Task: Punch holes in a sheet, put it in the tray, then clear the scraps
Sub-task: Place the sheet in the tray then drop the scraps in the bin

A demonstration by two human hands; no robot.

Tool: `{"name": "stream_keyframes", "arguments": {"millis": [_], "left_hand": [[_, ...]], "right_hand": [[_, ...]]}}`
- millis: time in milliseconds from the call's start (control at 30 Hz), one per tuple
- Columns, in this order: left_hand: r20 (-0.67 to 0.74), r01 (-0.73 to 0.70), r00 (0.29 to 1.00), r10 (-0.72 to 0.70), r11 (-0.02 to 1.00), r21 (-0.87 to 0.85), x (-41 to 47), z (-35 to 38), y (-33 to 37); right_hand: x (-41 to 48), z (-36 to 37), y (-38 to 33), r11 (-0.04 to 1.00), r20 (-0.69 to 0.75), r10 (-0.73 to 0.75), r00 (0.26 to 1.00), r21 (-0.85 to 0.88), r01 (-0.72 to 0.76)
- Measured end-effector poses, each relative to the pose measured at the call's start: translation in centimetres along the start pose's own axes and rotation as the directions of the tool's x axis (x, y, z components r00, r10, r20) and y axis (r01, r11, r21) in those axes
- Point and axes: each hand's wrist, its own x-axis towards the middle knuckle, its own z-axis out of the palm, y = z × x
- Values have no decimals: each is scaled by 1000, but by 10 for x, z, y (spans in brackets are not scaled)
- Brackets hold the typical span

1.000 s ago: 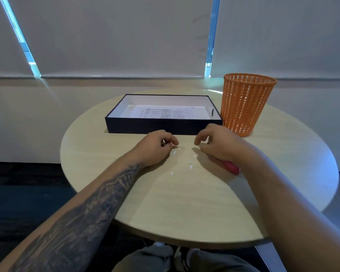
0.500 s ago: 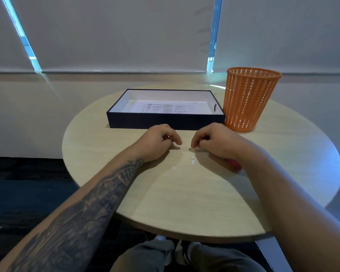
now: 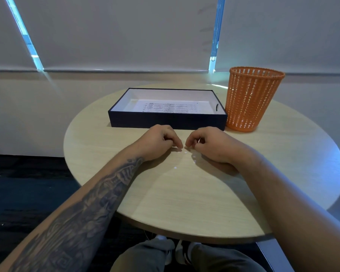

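Several tiny white paper scraps [image 3: 175, 167] lie on the round wooden table [image 3: 185, 203] in front of me. My left hand [image 3: 157, 141] and my right hand [image 3: 212, 145] rest on the table with fingers curled. Their thumb and forefinger tips nearly meet and pinch at the scraps between them. A dark blue tray [image 3: 165, 121] with a white inside stands just behind the hands. The printed sheet [image 3: 165, 107] lies flat in it. No hole punch shows.
An orange mesh waste basket [image 3: 251, 99] stands upright at the tray's right end, touching it. The table's near edge curves above my knees, with dark floor to the left. Closed blinds and a low wall lie behind the table.
Both hands have drawn together until their fingertips almost meet over the scraps. The red object seen under my right wrist is now hidden. The view has shifted slightly.
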Motion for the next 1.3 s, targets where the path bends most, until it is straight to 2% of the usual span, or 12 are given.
{"name": "stream_keyframes", "arguments": {"millis": [133,267,500,700,767,900,1000,1133,1300], "left_hand": [[-110,29,994,-22,998,62,3,-4,-8],[-105,53,993,-48,998,46,3,-4,-10],[-83,49,996,-36,986,157,6,0,-16],[-79,66,996,-52,981,184,6,-2,-17],[-79,72,995,-59,982,174,5,-2,-17],[-91,72,994,-58,984,163,6,-1,-19],[-94,77,994,-63,985,156,7,-1,-19],[-94,81,993,-68,986,145,6,-1,-17],[-99,78,993,-65,987,140,6,-1,-17]], "right_hand": [[0,4,-5,1000,2,-26,1000,-13,26],[4,13,-8,993,46,-84,995,-84,87],[-4,7,-15,991,20,-100,995,85,98],[-10,14,-29,970,185,-174,967,204,135],[-9,16,-29,973,184,-171,968,186,137],[-6,12,-18,988,27,-113,993,109,109],[-7,6,-13,990,-37,-94,995,106,98],[-3,13,-13,992,-29,-123,992,36,124],[1,14,-13,983,49,-170,984,-58,173]]}}
